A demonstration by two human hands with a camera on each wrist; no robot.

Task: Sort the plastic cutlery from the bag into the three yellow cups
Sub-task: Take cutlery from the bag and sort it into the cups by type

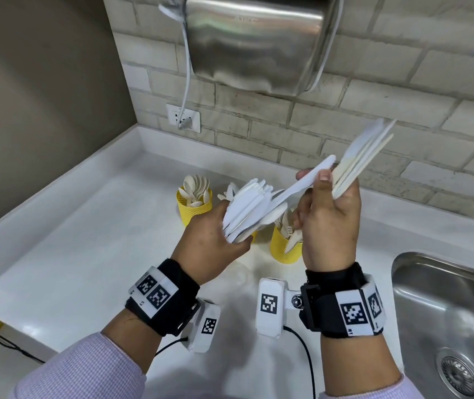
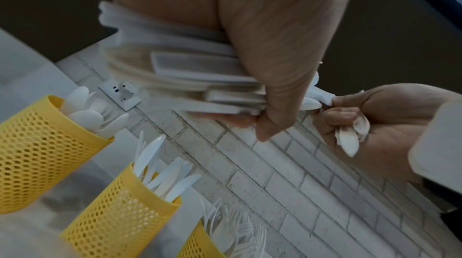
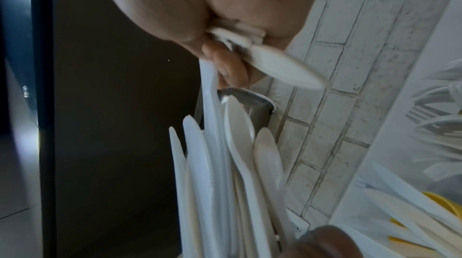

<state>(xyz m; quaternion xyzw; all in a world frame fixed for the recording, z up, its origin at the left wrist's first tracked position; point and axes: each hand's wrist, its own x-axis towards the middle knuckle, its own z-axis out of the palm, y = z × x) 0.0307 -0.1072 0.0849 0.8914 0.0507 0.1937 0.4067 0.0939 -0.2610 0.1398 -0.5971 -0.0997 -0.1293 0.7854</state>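
My left hand (image 1: 230, 226) grips a thick bundle of white plastic knives and spoons (image 1: 247, 205) above the cups. My right hand (image 1: 325, 197) holds several cutlery pieces (image 1: 365, 156) fanned up to the right. Its thumb and a finger also pinch the handle of one white piece (image 1: 307, 182), whose other end lies in the left bundle. Three yellow mesh cups stand on the counter: the spoon cup (image 2: 37, 153), the knife cup (image 2: 120, 213) and the fork cup (image 2: 200, 242). In the head view the left hand hides most of the middle cup. Spoons (image 3: 282, 68) stick out of the right palm.
A steel sink (image 1: 446, 298) lies at the right of the white counter (image 1: 86, 240). A steel hand dryer (image 1: 259, 38) hangs on the brick wall above the cups, and its cable runs to a socket (image 1: 184, 118). The counter's raised edge runs along the left.
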